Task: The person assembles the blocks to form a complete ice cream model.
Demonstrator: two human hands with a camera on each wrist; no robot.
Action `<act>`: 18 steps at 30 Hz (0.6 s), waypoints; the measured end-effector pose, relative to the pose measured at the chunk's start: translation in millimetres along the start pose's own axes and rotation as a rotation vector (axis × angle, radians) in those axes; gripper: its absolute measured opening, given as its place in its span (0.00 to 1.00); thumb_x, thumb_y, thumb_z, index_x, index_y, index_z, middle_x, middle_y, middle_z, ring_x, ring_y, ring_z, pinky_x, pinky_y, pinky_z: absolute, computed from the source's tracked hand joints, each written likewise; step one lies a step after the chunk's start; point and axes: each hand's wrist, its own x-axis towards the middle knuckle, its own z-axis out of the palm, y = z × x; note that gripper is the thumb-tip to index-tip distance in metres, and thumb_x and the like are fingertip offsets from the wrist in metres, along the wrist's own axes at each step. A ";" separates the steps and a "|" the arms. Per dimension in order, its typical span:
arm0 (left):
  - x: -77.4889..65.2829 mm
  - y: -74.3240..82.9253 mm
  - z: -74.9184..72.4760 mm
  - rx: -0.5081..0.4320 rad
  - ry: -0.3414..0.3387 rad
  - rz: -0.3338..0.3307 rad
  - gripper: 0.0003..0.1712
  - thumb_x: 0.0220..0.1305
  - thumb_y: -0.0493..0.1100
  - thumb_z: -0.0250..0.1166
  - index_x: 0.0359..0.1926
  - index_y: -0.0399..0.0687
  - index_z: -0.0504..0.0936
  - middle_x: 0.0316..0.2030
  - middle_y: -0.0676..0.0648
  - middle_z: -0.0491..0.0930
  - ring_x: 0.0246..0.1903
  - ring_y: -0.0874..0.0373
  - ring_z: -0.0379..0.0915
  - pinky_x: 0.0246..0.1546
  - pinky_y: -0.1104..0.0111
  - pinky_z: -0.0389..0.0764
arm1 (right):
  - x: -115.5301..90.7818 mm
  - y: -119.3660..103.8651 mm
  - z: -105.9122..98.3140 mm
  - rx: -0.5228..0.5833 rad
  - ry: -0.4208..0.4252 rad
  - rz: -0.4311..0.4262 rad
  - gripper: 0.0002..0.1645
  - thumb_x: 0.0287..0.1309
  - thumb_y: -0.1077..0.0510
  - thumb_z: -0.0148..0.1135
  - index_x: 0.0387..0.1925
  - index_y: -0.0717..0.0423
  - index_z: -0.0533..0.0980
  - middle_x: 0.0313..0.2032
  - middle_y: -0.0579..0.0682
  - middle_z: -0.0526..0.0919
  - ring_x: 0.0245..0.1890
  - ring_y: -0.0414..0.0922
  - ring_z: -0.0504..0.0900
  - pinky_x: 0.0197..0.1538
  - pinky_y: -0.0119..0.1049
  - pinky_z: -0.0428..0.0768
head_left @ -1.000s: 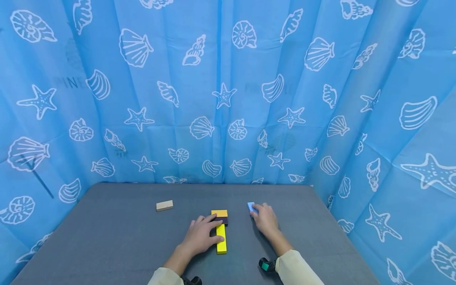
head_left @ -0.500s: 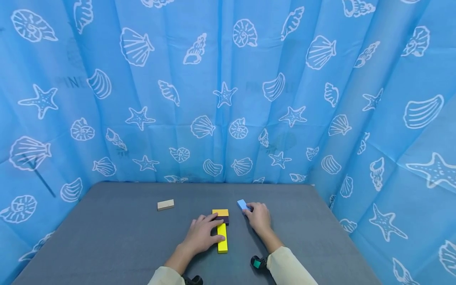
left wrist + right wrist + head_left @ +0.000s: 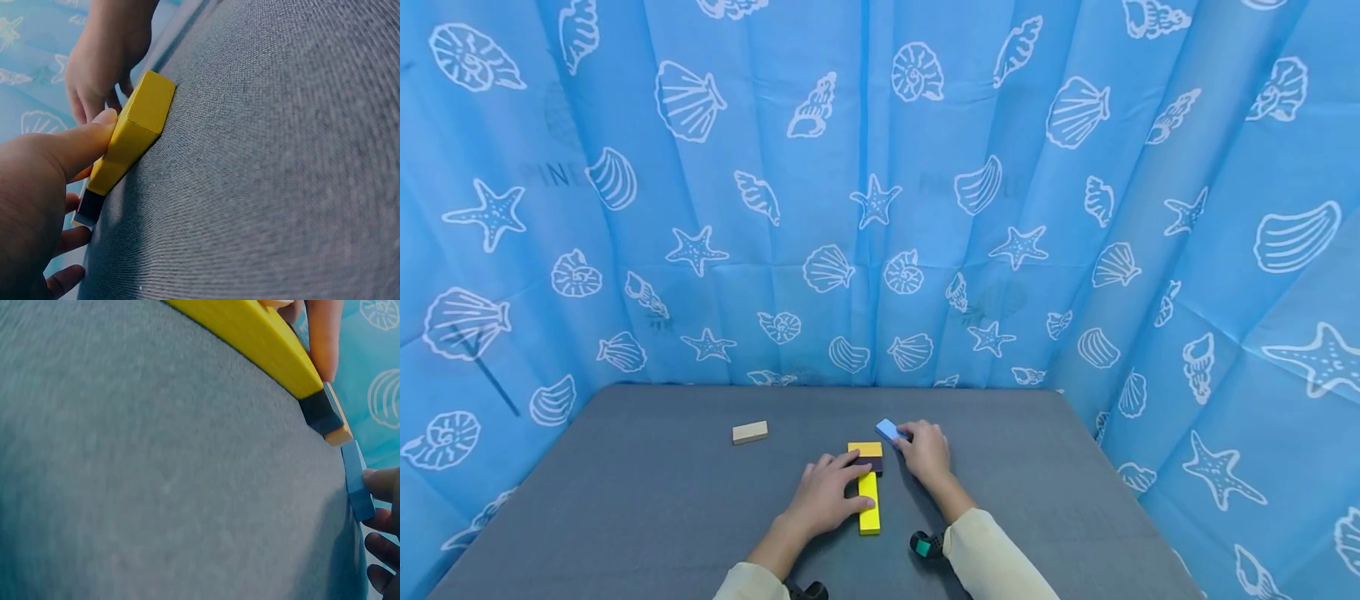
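Observation:
In the head view my left hand (image 3: 822,500) lies over a row of blocks, its thumb on the long bright yellow block (image 3: 869,525). Its fingertips rest across the dark block (image 3: 876,461) and reach the orange-yellow block (image 3: 867,448) at the far end. These two lie crosswise at the yellow block's head, like a T. The left wrist view shows the thumb pressing the yellow block (image 3: 128,140) from above, other fingers spread. My right hand (image 3: 927,457) pinches a light blue block (image 3: 887,428) just right of the orange-yellow one; the right wrist view shows the blue block (image 3: 355,481) near its end.
A beige wooden block (image 3: 749,432) lies alone at the back left of the grey cloth-covered table (image 3: 647,500). Behind the table and along its right side hangs a blue curtain (image 3: 865,333) with white seashell prints. Each wrist wears a dark strap device (image 3: 926,545).
My right hand has moved left with the blue block, bringing it close to the orange-yellow block; the block has turned slightly. My left hand and the row under it stay in place.

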 end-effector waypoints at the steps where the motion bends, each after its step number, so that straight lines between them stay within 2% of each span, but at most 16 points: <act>1: -0.1 0.3 -0.1 -0.002 -0.002 0.002 0.34 0.56 0.67 0.66 0.63 0.67 0.77 0.67 0.52 0.67 0.55 0.50 0.65 0.51 0.51 0.68 | 0.2 -1.4 0.3 0.005 -0.011 -0.003 0.15 0.57 0.53 0.70 0.46 0.51 0.85 0.39 0.49 0.82 0.37 0.47 0.74 0.43 0.44 0.73; 6: -1.4 3.2 -1.4 -0.013 -0.015 0.012 0.34 0.56 0.67 0.66 0.63 0.65 0.77 0.67 0.52 0.68 0.54 0.50 0.66 0.49 0.52 0.68 | 0.1 -6.4 0.5 0.012 -0.055 -0.046 0.14 0.58 0.52 0.69 0.45 0.49 0.85 0.41 0.49 0.83 0.39 0.47 0.73 0.45 0.45 0.73; 10: -1.7 3.7 -1.7 -0.014 -0.015 0.006 0.34 0.56 0.67 0.66 0.63 0.65 0.77 0.67 0.51 0.68 0.54 0.50 0.66 0.49 0.52 0.68 | 1.9 -10.0 1.4 -0.013 -0.081 -0.091 0.13 0.59 0.52 0.68 0.45 0.48 0.86 0.38 0.48 0.81 0.37 0.47 0.72 0.42 0.43 0.72; 18: 0.6 -0.1 -1.8 -0.007 -0.013 0.010 0.34 0.56 0.68 0.65 0.63 0.66 0.76 0.67 0.52 0.67 0.54 0.50 0.66 0.48 0.52 0.67 | 7.0 -17.6 2.5 0.002 -0.144 -0.117 0.13 0.62 0.52 0.65 0.48 0.45 0.85 0.36 0.46 0.77 0.36 0.46 0.69 0.39 0.41 0.69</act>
